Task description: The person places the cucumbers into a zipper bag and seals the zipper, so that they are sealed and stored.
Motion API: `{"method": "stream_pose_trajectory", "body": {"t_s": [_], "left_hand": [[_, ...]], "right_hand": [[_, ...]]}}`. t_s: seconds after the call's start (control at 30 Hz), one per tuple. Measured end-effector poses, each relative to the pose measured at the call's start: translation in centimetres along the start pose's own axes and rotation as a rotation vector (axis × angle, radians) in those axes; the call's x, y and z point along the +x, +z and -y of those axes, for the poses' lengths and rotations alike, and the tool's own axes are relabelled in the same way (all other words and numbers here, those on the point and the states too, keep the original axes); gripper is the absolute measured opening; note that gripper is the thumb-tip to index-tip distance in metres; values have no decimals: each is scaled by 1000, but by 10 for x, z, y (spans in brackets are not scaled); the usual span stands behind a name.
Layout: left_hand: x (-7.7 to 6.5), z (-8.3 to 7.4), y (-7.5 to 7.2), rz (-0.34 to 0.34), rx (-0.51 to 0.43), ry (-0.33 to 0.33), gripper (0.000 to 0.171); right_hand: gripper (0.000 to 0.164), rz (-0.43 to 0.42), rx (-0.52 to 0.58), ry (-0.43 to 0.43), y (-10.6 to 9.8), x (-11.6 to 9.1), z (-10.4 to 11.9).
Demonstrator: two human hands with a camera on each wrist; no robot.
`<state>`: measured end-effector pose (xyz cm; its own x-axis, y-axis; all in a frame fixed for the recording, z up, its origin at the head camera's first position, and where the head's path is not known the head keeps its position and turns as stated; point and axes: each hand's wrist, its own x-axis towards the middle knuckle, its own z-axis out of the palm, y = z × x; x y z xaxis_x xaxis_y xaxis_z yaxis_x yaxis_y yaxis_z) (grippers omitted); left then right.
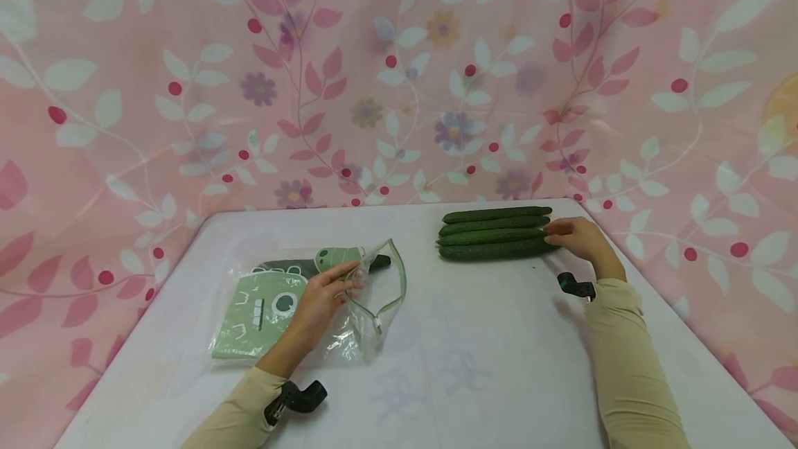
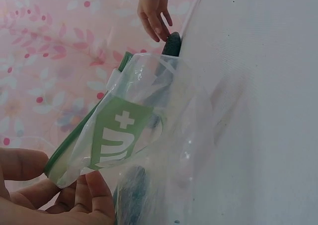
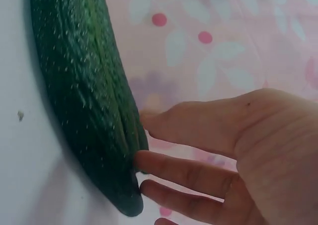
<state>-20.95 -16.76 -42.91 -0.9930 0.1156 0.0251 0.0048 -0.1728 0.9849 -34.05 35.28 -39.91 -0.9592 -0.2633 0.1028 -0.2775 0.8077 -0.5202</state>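
Cucumbers point(image 1: 492, 235), four side by side, lie far right on surface point(image 1: 474, 366); likely lined up so ends stay reachable. Right hand point(image 1: 578, 238): fingers nearly straight, tips touching cucumber end, no wrap. Left hand point(image 1: 321, 300) pinches rim of zip bag point(image 1: 274, 328), probably keeping mouth spread. Left wrist view shows white cross print point(image 2: 124, 119); right wrist, bumpy cucumber skin; head, neither.

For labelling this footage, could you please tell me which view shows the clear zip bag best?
The head view: it shows the clear zip bag nearly whole, partly behind the left hand. The left wrist view shows only part, close up; the right wrist view shows none.
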Motion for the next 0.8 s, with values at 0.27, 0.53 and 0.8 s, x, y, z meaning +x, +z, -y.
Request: {"method": "stream_pose_trajectory", "body": {"t_s": [0.27, 0.53, 0.8], "left_hand": [[0, 2, 1, -1, -10, -8, 46], [0, 0, 0, 2, -3, 5, 45], [0, -2, 1, 0, 1, 3, 45]], "right_hand": [[48, 35, -67, -4, 7, -1, -20], [48, -14, -68, -31, 18, 2, -37], [44, 34, -60, -91, 21, -2, -46]]}}
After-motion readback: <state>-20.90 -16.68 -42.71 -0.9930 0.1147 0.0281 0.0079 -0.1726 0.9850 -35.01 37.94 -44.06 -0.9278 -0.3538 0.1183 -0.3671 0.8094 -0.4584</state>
